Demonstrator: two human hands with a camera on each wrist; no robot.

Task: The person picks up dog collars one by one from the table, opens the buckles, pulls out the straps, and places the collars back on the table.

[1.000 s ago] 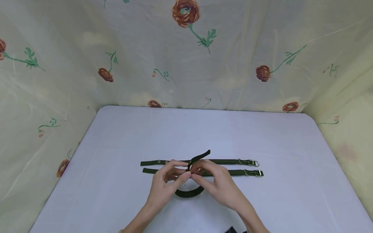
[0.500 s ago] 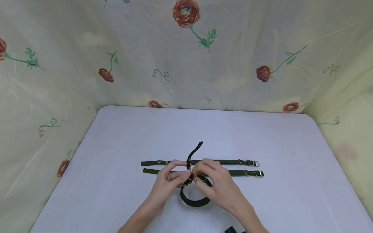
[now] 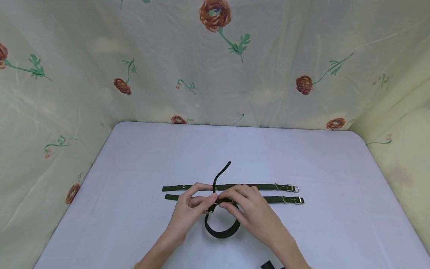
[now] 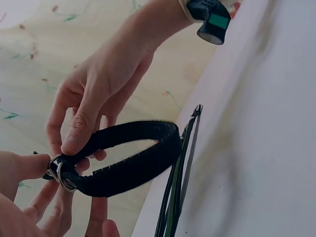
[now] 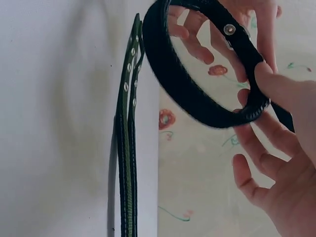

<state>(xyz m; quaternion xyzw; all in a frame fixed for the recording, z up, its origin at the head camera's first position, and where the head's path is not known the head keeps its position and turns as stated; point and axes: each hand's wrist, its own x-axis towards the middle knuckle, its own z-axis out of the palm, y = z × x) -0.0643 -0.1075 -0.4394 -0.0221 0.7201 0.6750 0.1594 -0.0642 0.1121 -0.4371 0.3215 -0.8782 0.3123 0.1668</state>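
A dark green collar (image 3: 221, 235) is bent into a loop in front of me, its free tail (image 3: 221, 172) sticking up and away. My left hand (image 3: 189, 211) pinches it on the left, thumb and fingers at the metal buckle and ring (image 4: 60, 174). On the other side my right hand (image 3: 253, 213) grips the band between thumb and fingers. One metal eyelet (image 5: 229, 29) shows on the band in the right wrist view. Behind the hands two similar collars lie flat and parallel, the farther collar (image 3: 262, 186) and the nearer collar (image 3: 273, 199), partly covered by my fingers.
The collars lie on a white table (image 3: 134, 160). Flower-patterned curtain (image 3: 262, 74) surrounds its back and sides. A small black object (image 3: 267, 265) shows at the bottom edge of the head view. A dark device (image 4: 210, 19) is strapped to my right wrist.
The loop came lower and into fuller view, then shifted slightly left. Its tail swung to stand more upright. My right fingers moved along the band, while both flat collars stayed put.
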